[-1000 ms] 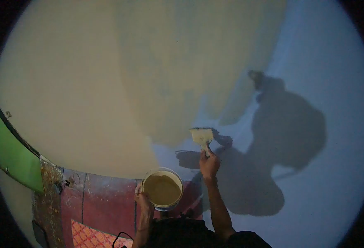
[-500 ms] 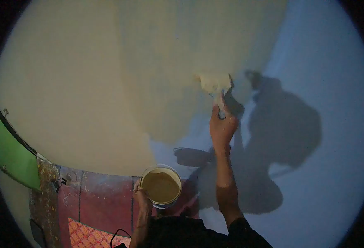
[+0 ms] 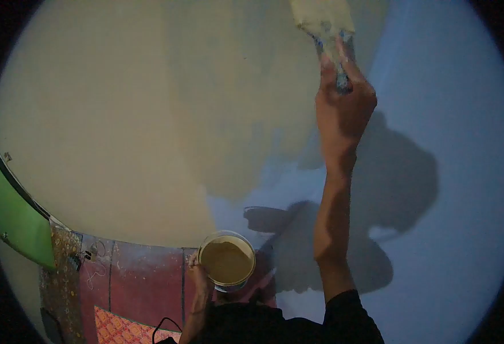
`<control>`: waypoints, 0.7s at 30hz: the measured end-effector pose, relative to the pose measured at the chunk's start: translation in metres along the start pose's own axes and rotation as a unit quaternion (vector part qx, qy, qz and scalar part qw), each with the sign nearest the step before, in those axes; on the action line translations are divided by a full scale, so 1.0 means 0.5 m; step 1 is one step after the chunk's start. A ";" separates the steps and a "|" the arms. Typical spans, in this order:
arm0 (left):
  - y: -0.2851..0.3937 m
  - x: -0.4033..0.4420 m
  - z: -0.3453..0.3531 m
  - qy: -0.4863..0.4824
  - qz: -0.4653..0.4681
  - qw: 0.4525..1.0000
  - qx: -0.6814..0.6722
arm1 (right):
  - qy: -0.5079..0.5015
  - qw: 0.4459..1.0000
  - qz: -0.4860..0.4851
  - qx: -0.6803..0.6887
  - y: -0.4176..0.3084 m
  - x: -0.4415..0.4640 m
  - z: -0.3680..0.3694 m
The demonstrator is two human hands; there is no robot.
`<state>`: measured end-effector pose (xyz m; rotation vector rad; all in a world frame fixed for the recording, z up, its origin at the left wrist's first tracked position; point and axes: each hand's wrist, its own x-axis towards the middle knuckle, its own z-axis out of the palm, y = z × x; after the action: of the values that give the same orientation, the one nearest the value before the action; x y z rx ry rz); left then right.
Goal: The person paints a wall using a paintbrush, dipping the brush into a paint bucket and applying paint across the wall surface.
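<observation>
My right hand (image 3: 346, 106) is raised in front of the wall and grips a wide paintbrush (image 3: 323, 23) by its handle, bristles pointing up. Cream paint coats the bristles, whose tips reach the top edge of the view. Low in front of me, my left hand (image 3: 199, 274) holds a round paint bucket (image 3: 227, 285) by its left side. Inside it lies tan-looking paint (image 3: 226, 262). The wall shows cream paint (image 3: 103, 132) on the left, streaky thinner paint in the middle, and blue surface (image 3: 458, 172) on the right.
Red floor tiles (image 3: 143, 275) lie at the lower left, with an orange patterned mat (image 3: 120, 328) on them. A thin cable (image 3: 94, 269) lies near the wall's base. At far left is a green panel (image 3: 17, 218). My shadow (image 3: 398, 178) falls on the blue wall.
My right hand has moved up and slightly right with the paintbrush, from mid-wall to the top of the view. The bucket in my left hand has shifted only slightly.
</observation>
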<state>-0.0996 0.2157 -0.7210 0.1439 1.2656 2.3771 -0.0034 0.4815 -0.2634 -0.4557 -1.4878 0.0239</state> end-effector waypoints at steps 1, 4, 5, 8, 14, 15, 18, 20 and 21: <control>0.001 0.001 0.000 -0.007 0.002 1.000 0.003 | 0.008 1.000 -0.006 0.006 -0.004 0.014 0.007; -0.017 0.008 -0.016 -0.008 -0.001 1.000 -0.007 | 0.019 0.999 -0.040 0.026 -0.011 0.036 0.038; -0.030 0.013 -0.026 -0.002 -0.007 1.000 -0.020 | 0.019 0.999 -0.039 0.026 -0.005 0.035 0.053; -0.066 0.029 -0.066 -0.034 0.013 0.999 -0.021 | -0.009 0.997 0.002 -0.071 0.043 -0.023 0.115; -0.014 -0.005 -0.002 0.042 0.010 0.999 0.011 | -0.120 0.988 0.097 -0.017 0.121 -0.285 0.117; -0.023 -0.008 -0.011 0.046 0.008 0.999 0.012 | -0.114 0.989 0.088 -0.033 0.134 -0.335 0.106; -0.027 -0.016 -0.012 0.053 0.014 0.998 -0.038 | -0.140 0.983 0.093 -0.074 0.158 -0.453 0.059; -0.006 -0.020 0.010 0.065 0.019 0.997 0.029 | -0.243 0.946 0.195 -0.087 0.146 -0.506 0.015; 0.000 -0.027 0.017 0.064 0.020 0.997 0.027 | -0.257 0.942 0.197 -0.088 0.155 -0.541 0.001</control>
<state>-0.0850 0.2165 -0.7146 0.0330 1.3990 2.4205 -0.0106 0.4737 -0.5446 -0.9421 -1.8940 0.3521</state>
